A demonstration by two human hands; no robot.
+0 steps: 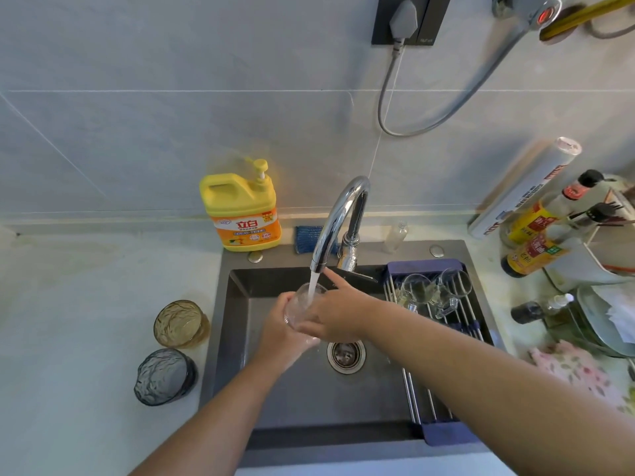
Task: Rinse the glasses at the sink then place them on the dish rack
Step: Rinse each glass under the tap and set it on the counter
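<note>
Under the running faucet (338, 218), our left hand (280, 338) and right hand (336, 316) grasp a clear glass (298, 305), mouth up to fill.

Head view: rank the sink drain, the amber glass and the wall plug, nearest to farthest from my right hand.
1. Sink drain, just below the right hand in the picture.
2. Amber glass, off to the left.
3. Wall plug, high up at the back.
</note>
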